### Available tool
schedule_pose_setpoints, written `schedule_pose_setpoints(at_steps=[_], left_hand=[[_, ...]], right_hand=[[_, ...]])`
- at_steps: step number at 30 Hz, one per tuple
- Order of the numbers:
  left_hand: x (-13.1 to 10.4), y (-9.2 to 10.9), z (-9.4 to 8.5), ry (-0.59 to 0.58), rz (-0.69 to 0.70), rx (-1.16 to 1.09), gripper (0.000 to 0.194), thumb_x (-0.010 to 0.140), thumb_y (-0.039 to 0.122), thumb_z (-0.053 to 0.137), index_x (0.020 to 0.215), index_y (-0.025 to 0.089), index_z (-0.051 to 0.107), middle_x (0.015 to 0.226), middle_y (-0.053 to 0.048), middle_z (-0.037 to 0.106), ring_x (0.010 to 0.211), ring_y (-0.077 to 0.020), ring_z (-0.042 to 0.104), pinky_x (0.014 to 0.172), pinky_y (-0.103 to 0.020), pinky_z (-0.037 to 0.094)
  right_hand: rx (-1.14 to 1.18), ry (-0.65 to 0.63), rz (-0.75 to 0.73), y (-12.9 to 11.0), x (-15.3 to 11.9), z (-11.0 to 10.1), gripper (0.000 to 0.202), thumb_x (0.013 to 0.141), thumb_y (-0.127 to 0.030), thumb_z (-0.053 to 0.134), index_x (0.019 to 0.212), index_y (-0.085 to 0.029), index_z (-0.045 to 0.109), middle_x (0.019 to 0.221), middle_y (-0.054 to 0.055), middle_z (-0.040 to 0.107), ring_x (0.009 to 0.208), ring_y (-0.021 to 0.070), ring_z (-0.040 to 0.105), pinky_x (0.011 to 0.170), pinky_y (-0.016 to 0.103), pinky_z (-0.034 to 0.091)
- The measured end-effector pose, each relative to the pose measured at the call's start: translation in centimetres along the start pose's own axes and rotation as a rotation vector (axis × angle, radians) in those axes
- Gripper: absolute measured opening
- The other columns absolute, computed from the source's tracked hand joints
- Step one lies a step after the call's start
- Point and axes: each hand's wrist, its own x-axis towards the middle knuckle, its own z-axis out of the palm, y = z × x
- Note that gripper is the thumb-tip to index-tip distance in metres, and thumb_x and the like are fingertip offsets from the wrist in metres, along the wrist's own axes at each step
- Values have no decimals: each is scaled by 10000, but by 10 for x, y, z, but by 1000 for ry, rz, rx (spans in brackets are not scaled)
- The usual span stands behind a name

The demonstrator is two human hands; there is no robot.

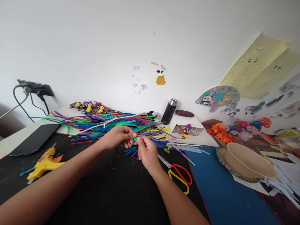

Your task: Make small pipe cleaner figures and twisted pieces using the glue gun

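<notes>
In the head view my left hand [123,136] and my right hand [148,152] meet above the black mat. Their thumbs and fingers pinch a small green pipe cleaner piece [135,140], mostly covered by the fingertips. Just under it lies a bundle of short blue pipe cleaners [130,151]. A small green and orange pipe cleaner figure [167,148] sits to the right of my right hand. Scissors [179,175] with one red and one yellow handle lie beside my right forearm. A yellow glue gun [45,164] rests left of my left forearm.
Behind my hands spreads a heap of long coloured pipe cleaners [110,123]. A black flask [169,111] stands by a white box [187,121] at the wall. A phone [35,140] lies left; a beige bowl [249,159] and orange pipe cleaner pieces [221,132] are right.
</notes>
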Motion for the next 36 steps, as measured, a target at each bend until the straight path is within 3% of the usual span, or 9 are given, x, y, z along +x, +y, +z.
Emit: schedule_pose_setpoints(at_steps=[6, 12, 22, 25, 29, 33, 36], left_hand=[[-1, -1, -4, -22, 56, 154, 493, 717, 654, 845, 671, 196, 668, 595, -6, 677, 556, -179, 650, 549, -270, 528], [-3, -2, -2, -16, 140, 231, 531, 814, 685, 742, 632, 206, 603, 523, 21, 568, 477, -132, 490, 492, -245, 386], [-7, -1, 9, -32, 43, -12, 587, 750, 720, 780, 612, 208, 528, 518, 34, 518, 465, -120, 477, 479, -242, 339], [-8, 3, 7, -21, 122, 110, 528, 795, 695, 761, 698, 194, 626, 577, 18, 576, 516, -134, 518, 511, -241, 386], [-11, 10, 1, -29, 277, 329, 430, 898, 607, 690, 985, 193, 769, 771, -27, 712, 634, -165, 594, 585, -253, 453], [-13, 9, -2, -33, 462, 699, 261, 983, 382, 603, 1028, 217, 800, 889, -46, 785, 764, -188, 675, 700, -255, 479], [-12, 5, -3, -51, 537, 828, 259, 992, 259, 539, 997, 208, 793, 908, -59, 800, 794, -189, 705, 726, -249, 476]], right_hand=[[48, 17, 16, 1, 2, 0, 542, 951, -740, 556, 762, -233, 546, 423, -103, 372, 326, 100, 336, 369, 243, 257], [48, 12, 15, 3, 0, 1, 569, 957, -756, 530, 733, -234, 526, 423, -103, 351, 338, 93, 320, 393, 239, 255], [194, -15, 42, -10, -1, 3, 539, 943, -716, 585, 711, -237, 496, 398, -119, 328, 305, 77, 287, 350, 227, 252], [221, 8, 56, -9, 1, 2, 532, 936, -696, 606, 696, -235, 492, 393, -122, 314, 304, 71, 271, 341, 221, 238], [237, 18, 65, -8, 3, 0, 547, 919, -700, 628, 673, -234, 483, 385, -123, 297, 305, 65, 256, 335, 216, 210], [230, 16, 68, -6, 3, 2, 558, 904, -712, 646, 669, -232, 485, 388, -122, 300, 311, 63, 252, 336, 215, 207], [218, 13, 74, -4, 2, 2, 566, 901, -715, 647, 658, -234, 475, 384, -120, 304, 307, 63, 253, 338, 215, 216]])
